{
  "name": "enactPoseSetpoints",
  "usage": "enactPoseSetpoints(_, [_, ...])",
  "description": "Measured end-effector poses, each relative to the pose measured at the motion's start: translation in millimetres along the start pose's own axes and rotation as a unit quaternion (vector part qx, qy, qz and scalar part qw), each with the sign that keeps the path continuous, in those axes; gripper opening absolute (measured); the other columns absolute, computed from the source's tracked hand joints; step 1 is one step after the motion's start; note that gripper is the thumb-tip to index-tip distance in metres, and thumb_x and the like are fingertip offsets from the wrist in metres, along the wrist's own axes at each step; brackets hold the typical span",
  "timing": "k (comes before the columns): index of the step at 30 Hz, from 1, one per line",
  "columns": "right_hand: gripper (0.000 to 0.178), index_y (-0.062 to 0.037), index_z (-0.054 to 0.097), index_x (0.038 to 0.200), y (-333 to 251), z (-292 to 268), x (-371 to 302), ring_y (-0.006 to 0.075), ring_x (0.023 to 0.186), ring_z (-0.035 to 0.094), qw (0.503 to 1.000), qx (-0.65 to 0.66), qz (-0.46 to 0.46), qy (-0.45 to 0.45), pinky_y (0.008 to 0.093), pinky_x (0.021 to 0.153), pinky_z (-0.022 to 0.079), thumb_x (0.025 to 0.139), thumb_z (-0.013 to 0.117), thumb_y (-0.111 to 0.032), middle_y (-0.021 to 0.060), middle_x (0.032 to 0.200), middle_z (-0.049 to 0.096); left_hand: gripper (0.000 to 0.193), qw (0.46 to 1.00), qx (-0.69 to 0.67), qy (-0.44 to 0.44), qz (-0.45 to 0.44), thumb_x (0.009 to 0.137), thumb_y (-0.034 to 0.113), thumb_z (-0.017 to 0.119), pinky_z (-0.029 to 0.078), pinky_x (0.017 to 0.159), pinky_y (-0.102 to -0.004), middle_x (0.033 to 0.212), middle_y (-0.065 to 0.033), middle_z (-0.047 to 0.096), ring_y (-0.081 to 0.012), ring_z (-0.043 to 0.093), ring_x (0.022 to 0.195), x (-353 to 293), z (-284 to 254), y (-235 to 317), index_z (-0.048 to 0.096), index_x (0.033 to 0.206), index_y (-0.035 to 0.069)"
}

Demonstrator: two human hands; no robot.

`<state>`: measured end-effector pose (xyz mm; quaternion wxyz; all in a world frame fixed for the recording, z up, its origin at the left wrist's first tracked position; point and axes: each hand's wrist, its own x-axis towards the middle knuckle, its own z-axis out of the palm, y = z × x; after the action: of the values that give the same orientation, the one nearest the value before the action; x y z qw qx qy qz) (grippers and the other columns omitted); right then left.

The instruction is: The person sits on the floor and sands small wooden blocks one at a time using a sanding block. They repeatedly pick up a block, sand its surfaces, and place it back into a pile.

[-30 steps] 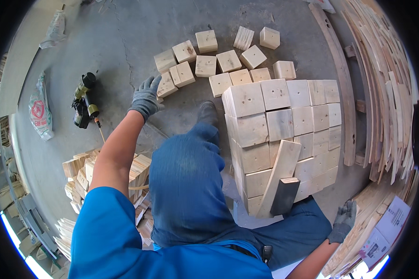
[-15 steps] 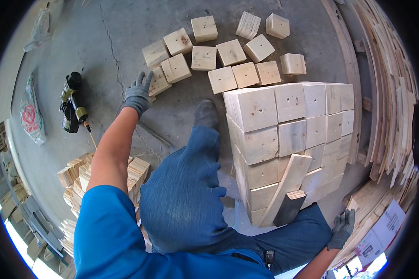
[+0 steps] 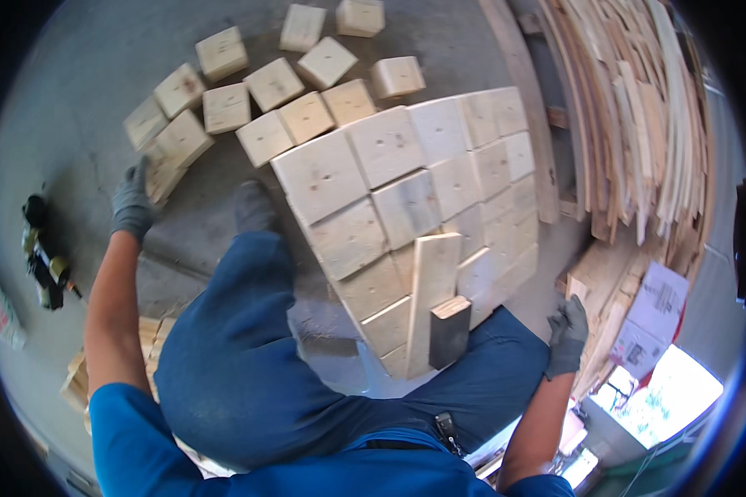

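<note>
My left hand (image 3: 133, 203), in a grey glove, is at the near left edge of a wooden block (image 3: 164, 178) on the floor. Its fingers are stretched out, and slight blur hides whether they touch the wood. My right hand (image 3: 567, 335), gloved too, hangs beside my right knee with its fingers apart and loosely bent, nothing in it. Between my legs rises a stack of square wooden blocks (image 3: 323, 184). A pale board (image 3: 433, 290) leans against this stack, next to a short dark-faced block (image 3: 450, 335).
Several loose blocks (image 3: 275, 83) lie beyond the stack. A green-and-black power tool (image 3: 46, 257) and a plastic bag (image 3: 0, 306) lie on the left. Long wood strips (image 3: 617, 141) are piled on the right, near a white printed carton (image 3: 655, 315). More wood pieces sit behind my left arm.
My view has swung right, so the stack and blocks appear farther left and tilted. My left hand has come closer to the end block. My right hand has lifted slightly off my knee.
</note>
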<state>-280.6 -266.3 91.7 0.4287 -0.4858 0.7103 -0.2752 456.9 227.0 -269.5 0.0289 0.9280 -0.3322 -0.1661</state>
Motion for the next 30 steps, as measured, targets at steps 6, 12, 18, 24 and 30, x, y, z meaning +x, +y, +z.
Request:
enactPoseSetpoints(6, [0.050, 0.0016, 0.065, 0.142, -14.6, 16.7, -19.2, 0.0113, 0.071, 0.059, 0.999, -0.003, 0.010, 0.039, 0.0276, 0.069, 0.053, 0.095, 0.076, -0.009, 0.0047, 0.103, 0.070, 0.123, 0.999, 0.040, -0.018, -0.033, 0.070, 0.027, 0.090, 0.052, 0.111, -0.0530, 0.151, -0.0215, 0.054, -0.0465, 0.060, 0.130, 0.6, -5.6, 24.9, 0.023, 0.173, 0.022])
enactPoseSetpoints(12, [0.050, 0.0016, 0.065, 0.142, -6.8, 11.4, -12.8, 0.0118, 0.073, 0.061, 0.999, -0.013, -0.001, 0.035, 0.0288, 0.070, 0.054, 0.095, 0.079, -0.010, 0.0046, 0.102, 0.070, 0.128, 0.994, 0.029, -0.034, -0.100, 0.070, 0.030, 0.093, 0.053, 0.109, -0.0529, 0.146, -0.0231, 0.056, -0.0461, 0.062, 0.126, 4.7, 0.6, 37.9, 0.019, 0.174, 0.021])
enactPoseSetpoints(18, [0.052, 0.0026, 0.063, 0.142, -0.8, 8.8, -10.4, 0.0135, 0.072, 0.064, 0.999, -0.016, -0.018, 0.032, 0.0311, 0.070, 0.056, 0.095, 0.080, -0.010, 0.0060, 0.102, 0.070, 0.129, 0.993, 0.009, -0.038, -0.114, 0.068, 0.033, 0.095, 0.057, 0.102, -0.0536, 0.139, -0.0299, 0.057, -0.0484, 0.065, 0.119, -22.8, 15.3, 47.8, 0.020, 0.172, 0.017])
enactPoseSetpoints(24, [0.053, 0.0030, 0.059, 0.145, 3.2, 4.9, -12.8, 0.0134, 0.075, 0.066, 0.999, -0.027, -0.035, 0.028, 0.0302, 0.072, 0.057, 0.098, 0.079, -0.014, 0.0061, 0.101, 0.072, 0.132, 0.990, -0.009, -0.045, -0.137, 0.064, 0.043, 0.100, 0.058, 0.101, -0.0537, 0.131, -0.0319, 0.062, -0.0493, 0.068, 0.116, -71.2, 2.8, 60.4, 0.024, 0.169, 0.013])
enactPoseSetpoints(30, [0.055, 0.0025, 0.058, 0.145, 6.9, -9.8, -24.0, 0.0132, 0.076, 0.067, 0.998, 0.027, -0.064, 0.000, 0.0305, 0.073, 0.057, 0.098, 0.080, -0.016, 0.0065, 0.101, 0.073, 0.129, 0.991, -0.041, -0.023, -0.125, 0.064, 0.041, 0.101, 0.057, 0.102, -0.0522, 0.135, -0.0298, 0.063, -0.0471, 0.069, 0.118, -95.4, -60.3, 76.0, 0.030, 0.167, 0.010])
